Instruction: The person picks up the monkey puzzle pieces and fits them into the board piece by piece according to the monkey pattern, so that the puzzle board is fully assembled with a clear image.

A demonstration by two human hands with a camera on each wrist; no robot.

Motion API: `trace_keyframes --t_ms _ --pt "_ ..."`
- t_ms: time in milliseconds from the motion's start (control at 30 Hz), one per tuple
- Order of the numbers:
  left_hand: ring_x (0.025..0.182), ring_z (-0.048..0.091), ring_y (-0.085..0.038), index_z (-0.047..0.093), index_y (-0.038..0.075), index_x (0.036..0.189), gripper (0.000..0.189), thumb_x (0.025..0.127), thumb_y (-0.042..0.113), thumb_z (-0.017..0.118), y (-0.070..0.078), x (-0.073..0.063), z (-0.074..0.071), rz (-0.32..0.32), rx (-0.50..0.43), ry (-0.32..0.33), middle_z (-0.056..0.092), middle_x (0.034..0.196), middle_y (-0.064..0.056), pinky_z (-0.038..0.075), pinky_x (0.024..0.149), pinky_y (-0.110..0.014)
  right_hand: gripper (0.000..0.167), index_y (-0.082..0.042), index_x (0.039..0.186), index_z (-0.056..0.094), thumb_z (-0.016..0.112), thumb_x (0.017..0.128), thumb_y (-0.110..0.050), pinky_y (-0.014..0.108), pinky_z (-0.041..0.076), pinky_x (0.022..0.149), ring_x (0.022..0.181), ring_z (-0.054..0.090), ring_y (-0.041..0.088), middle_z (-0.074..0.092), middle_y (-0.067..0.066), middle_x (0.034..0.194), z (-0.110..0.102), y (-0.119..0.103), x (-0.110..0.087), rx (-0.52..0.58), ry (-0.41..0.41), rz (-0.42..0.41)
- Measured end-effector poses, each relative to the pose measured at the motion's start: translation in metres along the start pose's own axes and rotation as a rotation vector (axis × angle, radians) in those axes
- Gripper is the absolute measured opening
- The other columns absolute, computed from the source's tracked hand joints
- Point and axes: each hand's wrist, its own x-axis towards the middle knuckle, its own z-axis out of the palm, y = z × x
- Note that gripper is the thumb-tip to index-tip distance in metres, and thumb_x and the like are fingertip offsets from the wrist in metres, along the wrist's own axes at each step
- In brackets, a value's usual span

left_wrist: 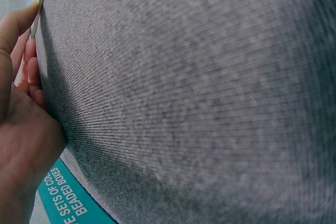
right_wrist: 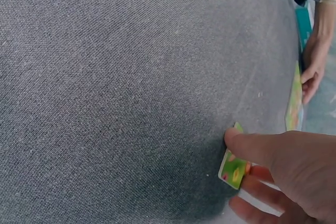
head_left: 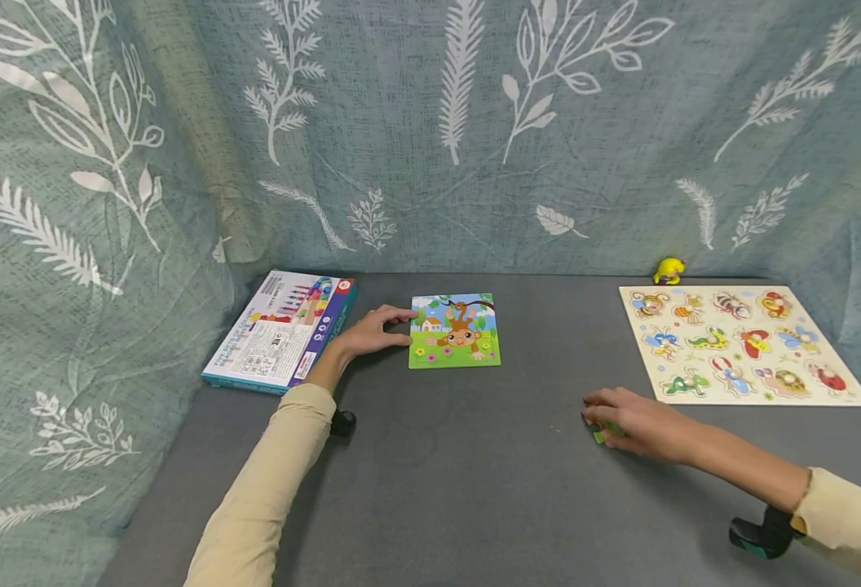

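Observation:
A square monkey picture puzzle [head_left: 454, 332] lies flat on the grey tabletop, its picture showing a monkey hanging upside down above flowers. At its left edge, my left hand [head_left: 375, 330] touches the board with extended thumb and forefinger. The left wrist view shows only a thin strip of the puzzle at the thumb tip. Off to the right, my right hand [head_left: 639, 424] pinches a small green puzzle piece [right_wrist: 232, 168] between thumb and fingers, low over the table. Flowers are printed on this piece; the fingers cover part of it.
A boxed set [head_left: 276, 330] lies left of my left hand. At the right is a wooden insect board [head_left: 742, 346] with several colourful insects. Behind it sits a small yellow toy [head_left: 668, 271]. A leaf-patterned curtain [head_left: 430, 147] hangs along the table's back.

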Motion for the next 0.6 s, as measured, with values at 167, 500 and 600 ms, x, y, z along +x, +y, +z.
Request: trace_keyframes --t_ms 167,500,600 --pt "0.122 0.042 -0.035 0.047 0.005 0.143 0.054 0.093 0.018 0.063 0.0002 -0.0003 -0.0003 0.012 -0.012 0.001 0.045 0.134 -0.021 0.031 0.106 -0.054 0.043 -0.003 0.119 0.066 0.078 0.080 -0.015 0.035 0.054 0.077 0.103 0.060 0.027 0.061 0.014 0.119 0.0008 0.0007 -0.0008 -0.014 0.003 0.026" --pt "0.122 0.041 -0.033 0.047 0.007 0.143 0.055 0.092 0.018 0.063 -0.0014 -0.0005 -0.0002 -0.017 -0.010 -0.004 0.044 0.135 -0.019 0.032 0.106 -0.053 0.031 -0.007 0.111 0.067 0.076 0.081 -0.013 0.026 0.048 0.067 0.087 0.054 0.012 0.059 0.005 0.104 0.0035 0.0030 0.0002 0.047 0.042 0.047" --pt "0.122 0.041 -0.032 0.047 0.007 0.143 0.055 0.092 0.018 0.063 -0.0009 -0.0002 -0.0013 -0.013 -0.008 -0.001 0.044 0.135 -0.019 0.032 0.106 -0.053 0.030 -0.008 0.107 0.069 0.077 0.079 -0.014 0.024 0.046 0.065 0.084 0.051 0.009 0.057 0.003 0.100 0.0037 0.0039 0.0059 0.001 0.067 0.049"
